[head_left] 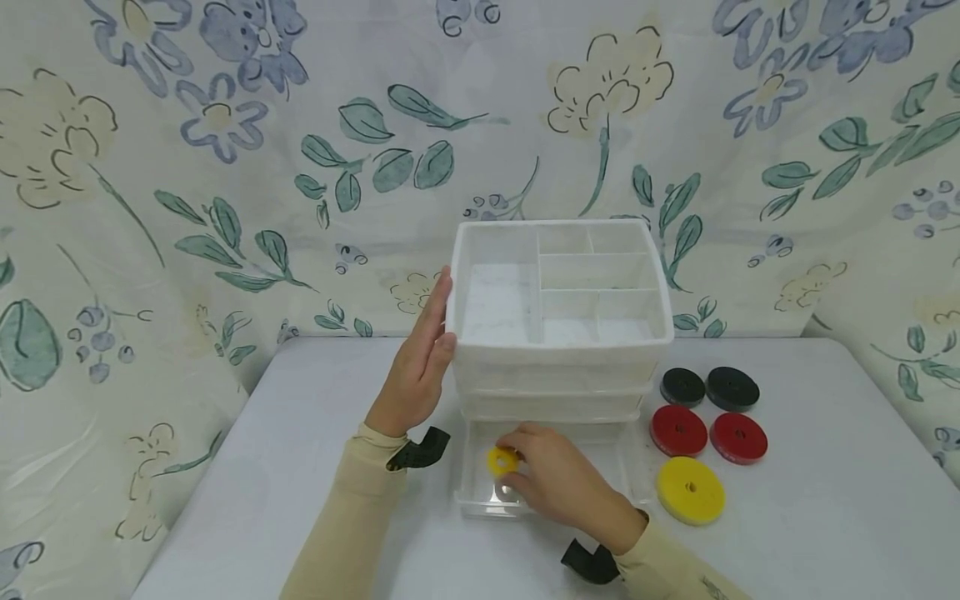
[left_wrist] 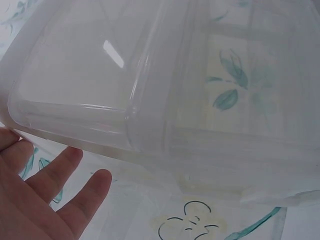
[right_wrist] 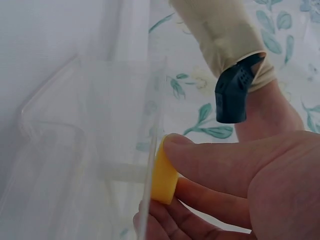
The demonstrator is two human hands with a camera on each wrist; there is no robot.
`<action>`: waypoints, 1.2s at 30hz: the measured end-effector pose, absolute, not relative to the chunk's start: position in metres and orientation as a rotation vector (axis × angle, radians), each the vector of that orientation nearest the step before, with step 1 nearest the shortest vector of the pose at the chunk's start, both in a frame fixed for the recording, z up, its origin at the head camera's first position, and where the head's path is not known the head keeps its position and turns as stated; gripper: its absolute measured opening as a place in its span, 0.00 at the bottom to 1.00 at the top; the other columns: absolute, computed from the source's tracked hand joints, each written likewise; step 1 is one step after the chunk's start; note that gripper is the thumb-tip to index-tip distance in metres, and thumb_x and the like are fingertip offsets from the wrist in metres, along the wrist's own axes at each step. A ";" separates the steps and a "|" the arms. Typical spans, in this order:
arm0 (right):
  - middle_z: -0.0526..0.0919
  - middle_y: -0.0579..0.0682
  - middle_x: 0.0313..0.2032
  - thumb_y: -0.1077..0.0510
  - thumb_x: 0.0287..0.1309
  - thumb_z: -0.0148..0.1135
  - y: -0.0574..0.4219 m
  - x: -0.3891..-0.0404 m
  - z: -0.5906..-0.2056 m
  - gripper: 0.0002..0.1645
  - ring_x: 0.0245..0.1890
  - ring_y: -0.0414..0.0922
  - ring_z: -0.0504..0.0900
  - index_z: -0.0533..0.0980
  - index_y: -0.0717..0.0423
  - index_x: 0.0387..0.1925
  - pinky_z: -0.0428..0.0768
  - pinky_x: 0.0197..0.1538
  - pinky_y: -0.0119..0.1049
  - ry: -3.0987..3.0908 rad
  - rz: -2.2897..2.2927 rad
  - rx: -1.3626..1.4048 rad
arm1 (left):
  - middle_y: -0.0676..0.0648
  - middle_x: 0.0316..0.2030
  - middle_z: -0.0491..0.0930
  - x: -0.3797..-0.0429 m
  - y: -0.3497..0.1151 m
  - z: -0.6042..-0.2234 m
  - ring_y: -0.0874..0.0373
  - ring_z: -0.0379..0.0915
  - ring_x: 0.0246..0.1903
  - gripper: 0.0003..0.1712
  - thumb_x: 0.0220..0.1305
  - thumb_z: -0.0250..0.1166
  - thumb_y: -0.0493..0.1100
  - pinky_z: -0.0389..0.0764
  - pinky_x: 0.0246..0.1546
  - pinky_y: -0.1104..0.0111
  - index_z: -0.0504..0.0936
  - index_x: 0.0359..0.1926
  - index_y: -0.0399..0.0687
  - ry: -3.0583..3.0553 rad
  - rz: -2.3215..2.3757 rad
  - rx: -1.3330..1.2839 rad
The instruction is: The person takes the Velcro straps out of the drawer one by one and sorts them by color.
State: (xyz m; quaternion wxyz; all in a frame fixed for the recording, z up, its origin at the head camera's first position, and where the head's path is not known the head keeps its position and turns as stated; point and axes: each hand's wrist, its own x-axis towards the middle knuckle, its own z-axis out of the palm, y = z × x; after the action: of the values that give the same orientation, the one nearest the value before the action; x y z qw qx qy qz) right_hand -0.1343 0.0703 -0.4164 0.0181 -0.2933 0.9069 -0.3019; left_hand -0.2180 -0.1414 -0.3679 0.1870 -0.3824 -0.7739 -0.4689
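A white plastic drawer unit (head_left: 555, 367) stands on the table with its clear bottom drawer (head_left: 600, 450) pulled out. Flat against the unit's left side rests my left hand (head_left: 412, 375), its fingers fairly straight; the left wrist view shows them touching the unit's edge. My right hand (head_left: 558, 479) is over the open drawer and pinches a small yellow disc (head_left: 501, 461) with a hole in it between thumb and fingers. In the right wrist view the yellow disc (right_wrist: 164, 172) is held on edge, close by the drawer's clear wall (right_wrist: 120, 100).
Right of the unit lie two black discs (head_left: 732, 389), two red discs (head_left: 678, 430) and a larger yellow disc (head_left: 691, 491). The unit's top tray (head_left: 498, 304) has several compartments. A flowered cloth (head_left: 360, 208) hangs behind the white table (head_left: 315, 375).
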 end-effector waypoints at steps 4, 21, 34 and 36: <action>0.83 0.52 0.45 0.61 0.56 0.73 0.076 -0.131 -0.414 0.20 0.41 0.46 0.82 0.81 0.63 0.50 0.83 0.47 0.38 2.824 -0.967 -0.889 | 0.48 0.80 0.40 -0.219 -0.142 -0.370 0.50 0.39 0.78 0.35 0.82 0.41 0.52 0.53 0.75 0.55 0.42 0.81 0.48 -2.156 -1.333 -1.097; 0.82 0.48 0.49 0.61 0.56 0.74 0.103 -0.120 -0.408 0.22 0.45 0.46 0.81 0.81 0.58 0.52 0.84 0.51 0.41 2.873 -1.017 -0.681 | 0.43 0.80 0.40 -0.221 -0.141 -0.369 0.50 0.38 0.78 0.35 0.82 0.42 0.51 0.50 0.75 0.58 0.42 0.81 0.47 -2.147 -1.338 -1.100; 0.81 0.44 0.50 0.59 0.54 0.76 0.125 -0.109 -0.405 0.22 0.45 0.43 0.81 0.81 0.51 0.52 0.84 0.51 0.40 2.951 -0.987 -0.516 | 0.44 0.80 0.39 -0.221 -0.139 -0.369 0.49 0.37 0.78 0.35 0.82 0.41 0.51 0.48 0.76 0.59 0.41 0.81 0.46 -2.141 -1.335 -1.101; 0.81 0.44 0.51 0.59 0.54 0.76 0.130 -0.107 -0.404 0.22 0.45 0.44 0.81 0.81 0.51 0.52 0.84 0.51 0.39 2.964 -0.980 -0.514 | 0.44 0.80 0.39 -0.220 -0.139 -0.368 0.49 0.37 0.78 0.36 0.82 0.40 0.52 0.48 0.76 0.58 0.41 0.81 0.46 -2.141 -1.337 -1.102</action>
State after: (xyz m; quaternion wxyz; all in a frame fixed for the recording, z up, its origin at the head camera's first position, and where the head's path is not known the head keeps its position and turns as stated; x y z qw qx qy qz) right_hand -0.1075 0.1297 -0.4044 -0.0114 -0.1624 0.9368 -0.3098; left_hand -0.2204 -0.1393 -0.3683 0.1925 -0.3926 -0.7629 -0.4763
